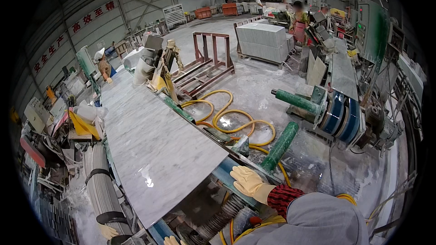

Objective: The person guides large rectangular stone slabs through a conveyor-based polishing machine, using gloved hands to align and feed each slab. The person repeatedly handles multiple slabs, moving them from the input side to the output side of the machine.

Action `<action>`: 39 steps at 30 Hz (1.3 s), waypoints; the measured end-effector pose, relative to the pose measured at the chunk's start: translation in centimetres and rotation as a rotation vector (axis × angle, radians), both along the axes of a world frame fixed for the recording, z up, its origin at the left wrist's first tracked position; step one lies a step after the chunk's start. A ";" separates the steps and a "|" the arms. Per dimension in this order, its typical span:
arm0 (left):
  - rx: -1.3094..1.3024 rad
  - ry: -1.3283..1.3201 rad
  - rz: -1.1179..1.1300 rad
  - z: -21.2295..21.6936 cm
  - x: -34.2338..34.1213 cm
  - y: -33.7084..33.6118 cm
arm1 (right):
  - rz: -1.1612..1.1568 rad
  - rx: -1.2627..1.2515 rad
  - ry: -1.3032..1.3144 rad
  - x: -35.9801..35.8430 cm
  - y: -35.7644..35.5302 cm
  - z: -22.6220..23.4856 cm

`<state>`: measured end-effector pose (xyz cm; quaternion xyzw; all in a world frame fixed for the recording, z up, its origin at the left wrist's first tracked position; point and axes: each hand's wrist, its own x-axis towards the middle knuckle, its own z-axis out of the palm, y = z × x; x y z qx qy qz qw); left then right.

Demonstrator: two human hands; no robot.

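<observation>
A long grey-veined white stone slab lies flat on a conveyor frame with blue beams, its near edge close to me. My right hand, in a cream glove, is open with its fingers laid over the blue beam beside the slab's near right corner. Nothing is in its grasp. At the lower edge, only the fingers of a gloved hand, which appears to be my left hand, show by the near blue beam; they look spread. Another cream glove shows at lower left; whose it is, I cannot tell.
A bundle of grey strips runs along the slab's left side. Yellow hose loops over the wet floor, near green rollers. Beyond stand a red-brown rack and stacked white blocks. A person in a white cap stands at the far left.
</observation>
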<state>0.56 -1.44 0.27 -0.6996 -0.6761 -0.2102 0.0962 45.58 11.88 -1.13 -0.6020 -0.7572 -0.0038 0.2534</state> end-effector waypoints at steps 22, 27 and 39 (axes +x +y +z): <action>-0.087 0.011 0.047 0.0 0.3 -0.4 | -0.001 0.071 0.018 0.3 -0.8 -0.4; -0.054 0.014 0.035 -0.5 0.1 -0.7 | 0.004 0.119 0.029 0.1 -1.1 -0.1; -0.130 -0.070 0.074 0.9 -0.2 -0.7 | 0.082 0.165 0.098 0.2 -0.3 -0.2</action>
